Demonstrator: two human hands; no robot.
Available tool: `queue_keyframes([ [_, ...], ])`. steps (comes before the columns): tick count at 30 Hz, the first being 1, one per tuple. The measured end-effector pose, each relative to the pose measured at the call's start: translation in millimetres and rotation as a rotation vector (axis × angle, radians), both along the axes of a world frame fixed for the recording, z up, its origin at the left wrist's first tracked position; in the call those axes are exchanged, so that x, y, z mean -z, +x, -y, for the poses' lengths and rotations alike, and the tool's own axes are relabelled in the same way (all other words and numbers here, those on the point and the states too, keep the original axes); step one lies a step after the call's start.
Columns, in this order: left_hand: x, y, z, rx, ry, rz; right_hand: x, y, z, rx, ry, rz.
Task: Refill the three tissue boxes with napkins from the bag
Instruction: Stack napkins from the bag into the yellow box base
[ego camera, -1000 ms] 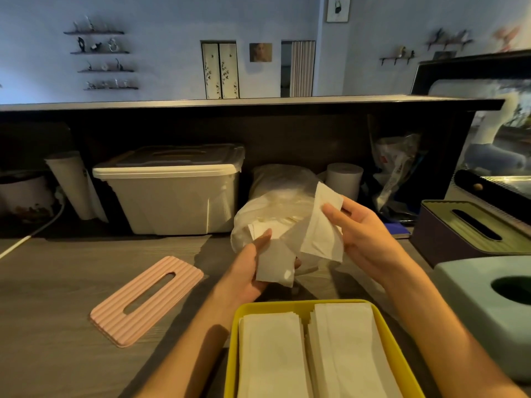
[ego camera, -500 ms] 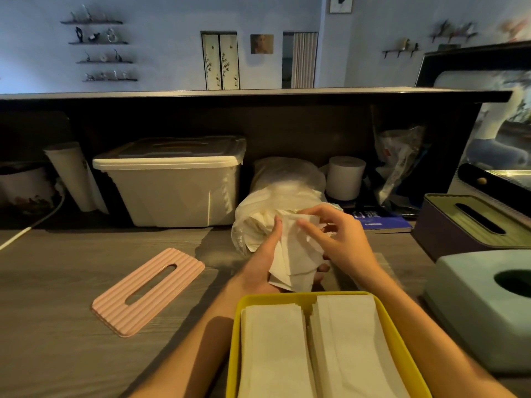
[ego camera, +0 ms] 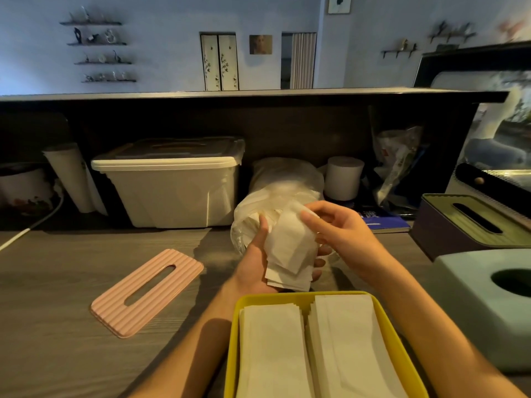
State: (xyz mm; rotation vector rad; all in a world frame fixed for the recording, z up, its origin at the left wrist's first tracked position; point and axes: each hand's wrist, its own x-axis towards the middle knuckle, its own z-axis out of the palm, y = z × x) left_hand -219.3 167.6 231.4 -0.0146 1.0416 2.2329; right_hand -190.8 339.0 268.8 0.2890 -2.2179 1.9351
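Gathering napkins for the yellow box

The left hand (ego camera: pixel 255 262) holds a napkin stack (ego camera: pixel 290 254) before the bag (ego camera: pixel 275 202); the right hand (ego camera: pixel 342 234) pinches its top. Next, probably laying them squarely into the open yellow box (ego camera: pixel 232 326).

The open box (ego camera: pixel 235 326) stands nearest, napkins (ego camera: pixel 310 346) inside it; the bag (ego camera: pixel 275 193) lies behind, the lid (ego camera: pixel 146 291) on the table (ego camera: pixel 57 311) to its left.
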Motion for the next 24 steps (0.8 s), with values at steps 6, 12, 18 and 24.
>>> queue_keyframes([
  [6,-9.2,-4.8,-2.1,-0.011,-0.124,-0.153,-1.6,1.2,-0.4,-0.061,0.012,-0.009],
  [12,-5.7,7.0,4.1,0.117,-0.165,-0.156,16.7,-13.0,1.7,0.220,0.442,-0.267],
  [18,-13.4,5.8,2.1,0.078,-0.232,-0.161,12.4,-15.6,-16.8,0.211,0.456,-0.073],
  [24,-7.6,-1.3,2.0,0.059,-0.118,-0.082,7.2,-11.6,-19.6,0.165,0.253,0.028],
])
